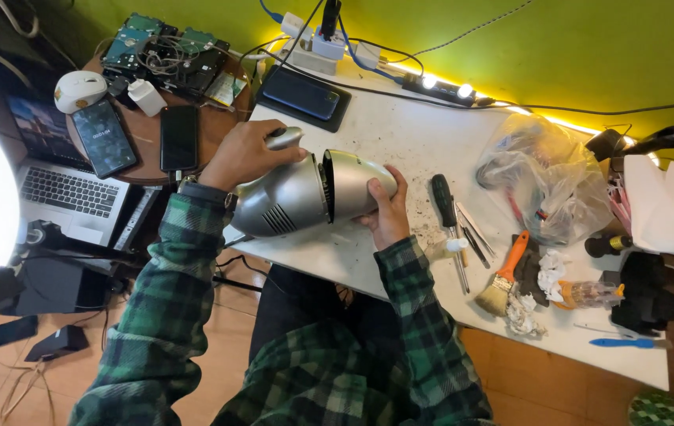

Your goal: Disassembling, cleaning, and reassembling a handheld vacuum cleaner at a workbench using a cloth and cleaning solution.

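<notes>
Under the fingers (274, 136) of the left hand (246, 154): the curved handle at the back of a silver handheld vacuum (305, 193), gripped from above, fingers wrapped round it. Right hand (388, 217) cups the front nose section from beneath and beside, thumb side against the smooth shell, closed on it. Vacuum is held just above the near edge of the white table (400, 134), lying roughly level, nose pointing away from the left hand.

Between the two hands: a dark seam where nose section meets motor body; the parts look slightly separated there.

Handling, judged: hard plastic shell, stiff, glossy and likely slick where rounded; moderate weight, most of it probably in the vented rear body. Handle gives the sure hold; the nose wants a cupping grip, not a pinch. The seam may part, so each half needs its own support.

Just beyond the right hand: a black-handled screwdriver (443, 201), small metal tools (475, 237), then an orange-handled brush (502, 276), crumpled tissues (550, 272), a clear plastic bag (546, 177).

Beyond the left hand: two phones (179, 136) on a round brown stand (143, 134), hard drives (167, 51), a laptop (69, 189).
</notes>
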